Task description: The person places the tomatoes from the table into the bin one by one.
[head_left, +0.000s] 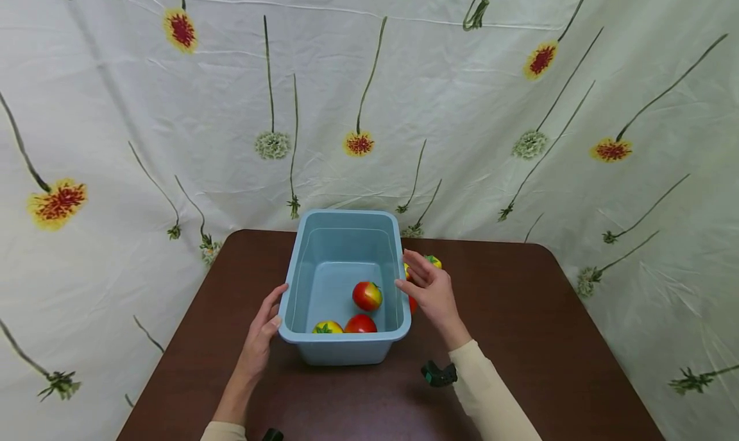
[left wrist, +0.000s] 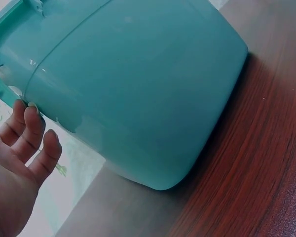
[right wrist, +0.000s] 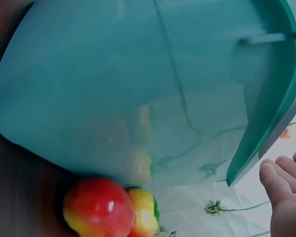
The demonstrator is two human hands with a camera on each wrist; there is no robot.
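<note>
At the centre of the frame stood the blue bin (head_left: 346,350), three fruits (head_left: 366,296) lying loose inside; my left fingers (left wrist: 33,129), softly bent, touched its left rim, and my right fingers (right wrist: 275,184) were relaxed at its right rim, wrapped round nothing. Even, level support from both sides seemed best to me, lest the fruits roll. The bench (head_left: 508,312) ended close behind the bin, outside fruit (right wrist: 98,207) sat just beside its right wall, and broader room lay toward the frame's right.
</note>
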